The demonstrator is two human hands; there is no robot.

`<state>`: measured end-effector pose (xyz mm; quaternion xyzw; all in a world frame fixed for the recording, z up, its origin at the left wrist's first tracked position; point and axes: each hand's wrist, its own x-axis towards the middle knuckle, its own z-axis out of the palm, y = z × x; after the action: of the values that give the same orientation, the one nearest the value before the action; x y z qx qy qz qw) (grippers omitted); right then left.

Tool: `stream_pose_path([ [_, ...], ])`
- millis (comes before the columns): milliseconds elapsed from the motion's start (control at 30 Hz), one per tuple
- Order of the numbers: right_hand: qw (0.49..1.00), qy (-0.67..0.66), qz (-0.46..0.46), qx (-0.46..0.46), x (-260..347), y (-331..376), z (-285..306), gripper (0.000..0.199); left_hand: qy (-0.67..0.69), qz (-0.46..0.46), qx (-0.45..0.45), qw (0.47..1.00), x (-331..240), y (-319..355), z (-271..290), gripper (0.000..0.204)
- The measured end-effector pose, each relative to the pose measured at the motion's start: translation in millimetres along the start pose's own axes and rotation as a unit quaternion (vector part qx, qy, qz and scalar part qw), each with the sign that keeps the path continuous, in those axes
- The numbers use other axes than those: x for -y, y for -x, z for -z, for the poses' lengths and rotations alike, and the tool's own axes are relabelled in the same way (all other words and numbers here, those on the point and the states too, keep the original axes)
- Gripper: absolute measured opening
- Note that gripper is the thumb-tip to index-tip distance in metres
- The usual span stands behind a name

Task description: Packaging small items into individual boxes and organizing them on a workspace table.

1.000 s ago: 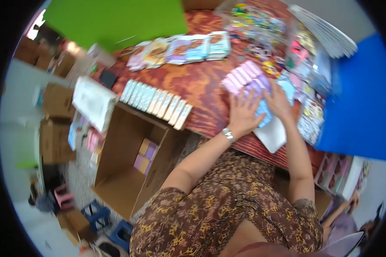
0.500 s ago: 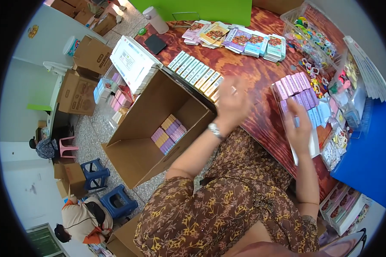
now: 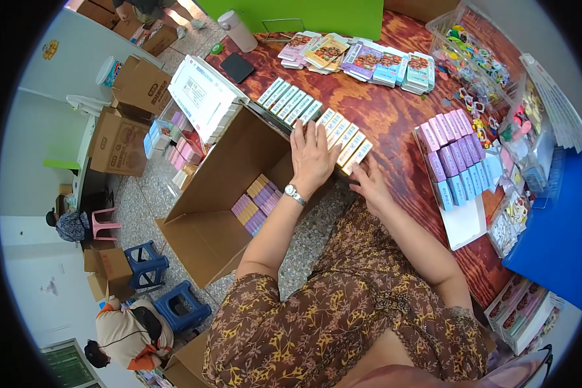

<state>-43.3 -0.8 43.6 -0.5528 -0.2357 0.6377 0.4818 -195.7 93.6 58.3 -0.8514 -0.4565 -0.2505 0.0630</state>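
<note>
A row of small yellow-and-white boxes (image 3: 350,139) stands on the red-brown table near its edge. My left hand (image 3: 312,155) lies with outstretched fingers at the row's left side, against the boxes. My right hand (image 3: 372,185) is at the near end of the row, fingers apart, its fingertips by the last yellow box. Just left of the yellow group stand several green-and-white boxes (image 3: 290,101). Below the table edge, an open cardboard carton (image 3: 207,187) holds packed small boxes (image 3: 255,204) in yellow, purple and pink.
On the right, a white tray (image 3: 467,223) holds pink, purple and blue boxes. Stacks of printed card packs (image 3: 362,59) line the back. Plastic bins (image 3: 475,55) with colourful trinkets stand beyond. A flask (image 3: 237,31) and black pad (image 3: 237,67) are at back left. Two people are at left.
Both hands have come together at the yellow boxes, my right hand moving left from the white tray. The yellow boxes now sit farther right, with a gap from the green ones.
</note>
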Motion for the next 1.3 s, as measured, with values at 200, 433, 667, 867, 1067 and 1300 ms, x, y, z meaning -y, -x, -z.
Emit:
stream_pose_path([
  [200, 0.999, -0.032, 0.022, -0.016, -7.6, 7.2, 13.1, 0.065, 0.221, 0.034, -0.02, 0.974, -17.3, 10.6, 11.4, 0.057],
  [433, 0.976, -0.181, 0.116, 0.031, -14.7, 24.1, 52.1, 0.046, 0.279, -0.1, -0.055, 0.954, -59.8, 25.3, 62.2, 0.062],
  [667, 0.982, -0.066, 0.167, -0.051, 8.3, 67.1, 79.1, 0.044, 0.364, -0.136, -0.081, 0.918, -73.9, 31.0, 76.9, 0.055],
  [867, 0.961, 0.071, 0.245, -0.106, 25.4, 125.7, 85.9, 0.05, 0.371, -0.112, -0.045, 0.921, -80.3, 41.4, 102.8, 0.053],
  [1067, 0.91, 0.195, 0.273, -0.244, 43.9, 208.0, 145.2, 0.057, 0.551, -0.148, 0.089, 0.816, -143.7, 45.6, 89.7, 0.064],
  [1300, 0.805, 0.382, 0.271, -0.364, 64.9, 262.8, 233.1, 0.04, 0.751, -0.051, 0.349, 0.558, -250.0, 79.1, 58.9, 0.085],
])
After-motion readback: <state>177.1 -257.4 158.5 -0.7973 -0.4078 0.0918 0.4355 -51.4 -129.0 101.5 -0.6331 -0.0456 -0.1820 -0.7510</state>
